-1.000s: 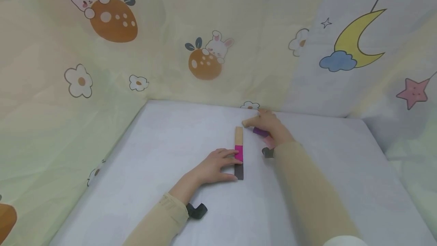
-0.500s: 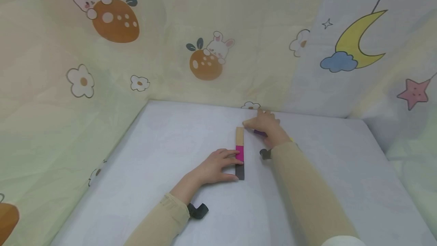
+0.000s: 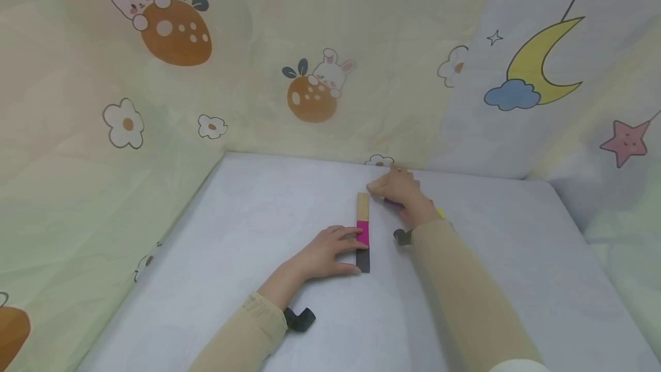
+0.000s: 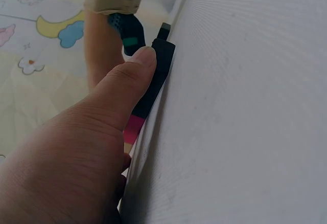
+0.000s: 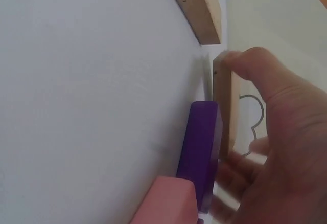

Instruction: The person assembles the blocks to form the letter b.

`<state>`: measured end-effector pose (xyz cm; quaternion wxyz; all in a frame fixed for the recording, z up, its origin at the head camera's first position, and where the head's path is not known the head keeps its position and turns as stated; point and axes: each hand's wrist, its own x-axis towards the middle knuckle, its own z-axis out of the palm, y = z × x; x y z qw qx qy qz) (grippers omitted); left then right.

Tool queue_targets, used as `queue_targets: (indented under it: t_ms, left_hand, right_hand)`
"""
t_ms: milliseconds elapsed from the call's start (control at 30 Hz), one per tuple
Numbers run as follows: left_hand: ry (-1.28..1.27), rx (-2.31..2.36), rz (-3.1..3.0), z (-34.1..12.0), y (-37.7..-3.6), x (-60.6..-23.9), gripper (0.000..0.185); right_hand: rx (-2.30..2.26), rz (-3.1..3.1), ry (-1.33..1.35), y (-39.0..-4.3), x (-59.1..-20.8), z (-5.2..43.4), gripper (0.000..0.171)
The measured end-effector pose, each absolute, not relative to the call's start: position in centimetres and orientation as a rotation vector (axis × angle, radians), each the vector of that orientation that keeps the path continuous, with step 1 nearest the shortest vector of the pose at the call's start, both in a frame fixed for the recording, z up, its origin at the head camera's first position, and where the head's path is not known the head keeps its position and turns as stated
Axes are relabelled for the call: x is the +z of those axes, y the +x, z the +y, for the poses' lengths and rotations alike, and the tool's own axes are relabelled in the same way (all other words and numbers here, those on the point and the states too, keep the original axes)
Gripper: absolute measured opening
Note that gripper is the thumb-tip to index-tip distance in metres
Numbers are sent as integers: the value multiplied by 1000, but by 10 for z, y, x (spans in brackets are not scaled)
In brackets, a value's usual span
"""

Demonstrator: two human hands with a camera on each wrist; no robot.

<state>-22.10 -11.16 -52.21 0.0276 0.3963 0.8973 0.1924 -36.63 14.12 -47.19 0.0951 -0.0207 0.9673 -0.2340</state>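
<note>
Right hand [image 3: 403, 195] barely shifted, pinching natural-wood block [image 5: 223, 106], purple block [image 5: 202, 147] beside

The white table [image 3: 248, 234] lies open to the left of the block row [image 3: 362, 232] and along its near edge. Right of the row the gap is narrow, filled by the right hand [image 3: 400, 191] over a purple block [image 5: 202, 147]. Printed cloth walls [image 3: 310, 45] close the far side and both flanks.
</note>
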Motion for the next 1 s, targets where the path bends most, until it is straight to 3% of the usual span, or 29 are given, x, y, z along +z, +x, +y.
queue_targets:
  t_ms: [300, 1000]
  left_hand:
    - [1223, 572, 2770, -112, -220, -522, 54]
    - [1220, 575, 2776, -112, -222, -522, 55]
  right_hand:
    - [-750, 2846, -361, -375, -478, 148, 97]
    - [-718, 2819, -440, -383, -483, 156, 98]
